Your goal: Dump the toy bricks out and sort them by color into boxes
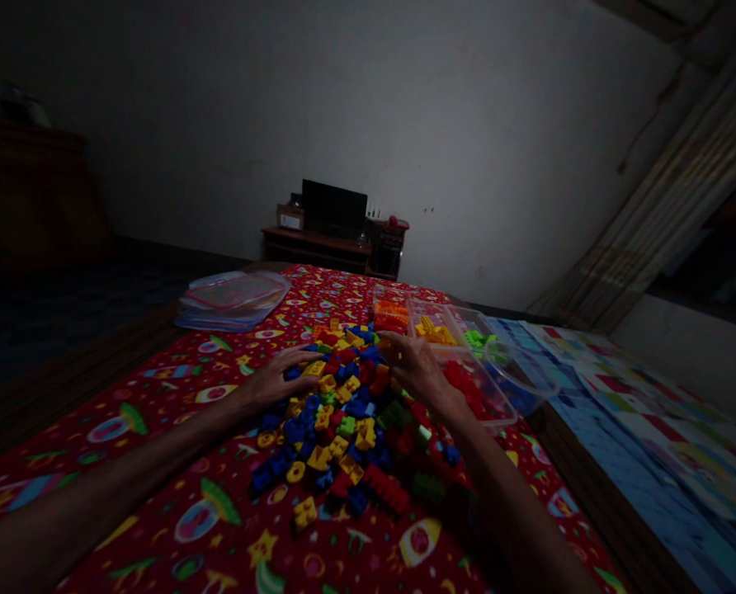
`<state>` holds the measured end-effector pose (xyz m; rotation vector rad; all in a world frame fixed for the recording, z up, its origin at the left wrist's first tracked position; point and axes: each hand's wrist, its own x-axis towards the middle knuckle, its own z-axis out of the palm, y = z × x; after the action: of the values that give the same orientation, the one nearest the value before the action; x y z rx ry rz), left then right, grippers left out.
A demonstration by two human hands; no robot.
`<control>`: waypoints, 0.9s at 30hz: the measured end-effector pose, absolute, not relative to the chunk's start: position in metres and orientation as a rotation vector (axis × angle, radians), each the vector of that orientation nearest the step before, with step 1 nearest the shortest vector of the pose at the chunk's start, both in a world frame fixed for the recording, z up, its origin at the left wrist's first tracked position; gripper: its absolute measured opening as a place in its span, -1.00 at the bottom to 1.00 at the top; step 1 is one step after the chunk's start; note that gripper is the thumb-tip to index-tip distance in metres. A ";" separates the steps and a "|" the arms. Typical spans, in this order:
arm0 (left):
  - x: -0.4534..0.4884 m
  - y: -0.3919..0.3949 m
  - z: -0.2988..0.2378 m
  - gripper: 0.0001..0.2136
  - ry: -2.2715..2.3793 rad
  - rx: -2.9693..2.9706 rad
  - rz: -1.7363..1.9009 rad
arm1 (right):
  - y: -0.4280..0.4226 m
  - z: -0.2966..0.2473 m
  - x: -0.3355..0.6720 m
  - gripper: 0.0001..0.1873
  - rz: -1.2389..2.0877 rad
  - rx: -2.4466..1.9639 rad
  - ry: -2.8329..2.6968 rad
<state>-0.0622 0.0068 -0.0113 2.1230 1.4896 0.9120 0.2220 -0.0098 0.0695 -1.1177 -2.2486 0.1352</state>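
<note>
A loose heap of building bricks (346, 425) in red, yellow, blue, green and orange lies in front of me on a red patterned cloth (219, 445). My left hand (281, 378) rests at the heap's left side, its fingers apart and touching yellow and blue bricks. Over the far right part of the heap is my right hand (416, 365), with the fingers bent toward the thumb. Dim light hides what those fingers hold. Just beyond it stands a clear divided box (497, 422), its compartments holding orange bricks (391, 313), yellow bricks (435, 332), light green bricks (480, 342) and red bricks (465, 388).
A round clear tub (544, 389) with blue contents adjoins the box on the right. Clear plastic lids or bags (235, 299) are stacked at the far left of the cloth. Farther back, a monitor (334, 208) stands on a low desk (315, 245) by the wall.
</note>
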 end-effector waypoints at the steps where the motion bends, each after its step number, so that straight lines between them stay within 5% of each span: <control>1: -0.062 0.007 -0.013 -0.22 1.494 2.100 0.936 | -0.006 0.070 0.227 -0.51 0.136 -1.150 -2.220; 15: -0.055 0.002 -0.003 -0.26 1.495 2.034 1.116 | 0.086 0.066 0.304 -0.49 0.088 -1.677 -1.832; 27: -0.060 0.002 -0.005 -0.39 1.334 2.292 1.184 | -0.010 0.080 0.193 -0.72 0.067 -1.040 -2.368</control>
<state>-0.0597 0.0022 -0.0054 2.2916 1.3340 1.1835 0.1928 -0.0104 0.0804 -1.0403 -2.3682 0.0675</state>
